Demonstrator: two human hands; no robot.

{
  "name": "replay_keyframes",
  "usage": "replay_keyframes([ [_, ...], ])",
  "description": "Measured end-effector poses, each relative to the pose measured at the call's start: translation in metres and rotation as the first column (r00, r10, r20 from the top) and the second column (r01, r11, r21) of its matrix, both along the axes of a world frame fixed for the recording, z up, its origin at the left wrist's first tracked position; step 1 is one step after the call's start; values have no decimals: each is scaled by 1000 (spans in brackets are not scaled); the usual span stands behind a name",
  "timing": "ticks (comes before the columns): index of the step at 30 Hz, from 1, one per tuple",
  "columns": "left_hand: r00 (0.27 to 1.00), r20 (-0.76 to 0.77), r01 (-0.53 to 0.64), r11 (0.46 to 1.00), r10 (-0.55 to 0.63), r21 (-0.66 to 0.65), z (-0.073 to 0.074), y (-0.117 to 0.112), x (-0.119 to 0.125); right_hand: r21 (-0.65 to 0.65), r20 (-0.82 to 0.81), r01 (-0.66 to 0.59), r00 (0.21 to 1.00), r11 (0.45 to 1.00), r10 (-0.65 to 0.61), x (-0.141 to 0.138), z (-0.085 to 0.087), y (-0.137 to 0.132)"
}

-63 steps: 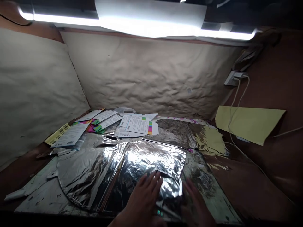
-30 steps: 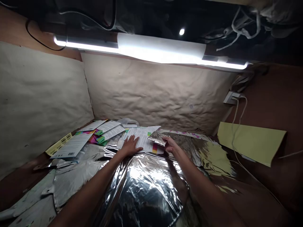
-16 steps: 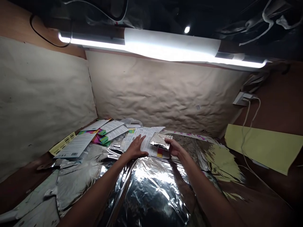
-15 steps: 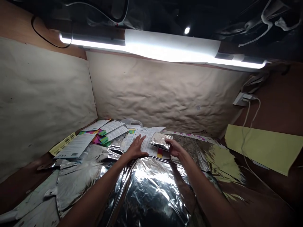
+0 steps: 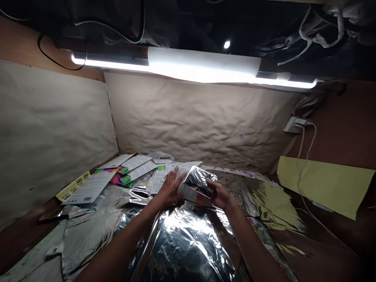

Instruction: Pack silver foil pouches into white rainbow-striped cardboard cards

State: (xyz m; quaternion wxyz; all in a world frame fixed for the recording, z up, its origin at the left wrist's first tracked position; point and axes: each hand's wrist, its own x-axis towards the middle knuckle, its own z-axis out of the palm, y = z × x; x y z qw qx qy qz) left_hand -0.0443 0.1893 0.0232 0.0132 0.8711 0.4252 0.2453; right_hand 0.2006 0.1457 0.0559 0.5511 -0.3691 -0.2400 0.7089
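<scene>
A shiny silver foil packet (image 5: pixel 198 176) is tilted up in my right hand (image 5: pixel 220 192), the thumb over its right edge. Beneath it, a printed sheet (image 5: pixel 190 193) with a red and yellow patch is bent upward at its near side, its right end at my right fingers. My left hand (image 5: pixel 169 190) rests at the sheet's left edge, fingers stretched and apart over other printed papers (image 5: pixel 157 184). Its thumb is partly hidden by the sheet. Both forearms reach over a large silver foil surface (image 5: pixel 188 239).
Printed cards (image 5: pixel 91 188) with colourful pieces are spread at the left, beside a yellow label sheet (image 5: pixel 73 187). A clear plastic item (image 5: pixel 160 156) lies behind. A yellow sheet (image 5: pixel 323 188) and a socket with cables (image 5: pixel 296 124) are at the right. A tube light (image 5: pixel 199 70) hangs above.
The foil packet has tilted up in my right hand, and the sheet's near side has bent upward beneath it. My left hand stays by the sheet's left edge. The view has shifted slightly.
</scene>
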Motion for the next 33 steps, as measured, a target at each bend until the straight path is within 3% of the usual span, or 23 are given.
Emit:
replay_keyframes([
  [3,991,-131,3,997,8,80,8,-6,5,49,15,-44,999,998,43,-6,-1,-7],
  [5,977,-212,64,988,-34,139,13,-10,9,76,35,-71,997,995,69,-9,-3,-10],
  [9,962,-250,161,967,-109,199,20,-16,14,153,107,-95,991,984,79,-6,2,-11],
  [15,993,-47,-91,959,108,268,35,-11,6,377,190,80,968,923,-162,22,23,-1],
  [17,990,-16,-131,952,140,276,38,-9,2,407,242,67,954,911,-179,29,24,1],
  [24,995,-60,-58,948,81,314,40,-10,1,298,474,-222,879,928,58,41,14,2],
  [28,995,-86,-21,942,53,336,46,-13,2,300,521,-231,852,925,44,46,17,1],
  [33,989,-144,33,940,18,339,44,-21,14,309,569,-257,822,916,39,30,22,-1],
])
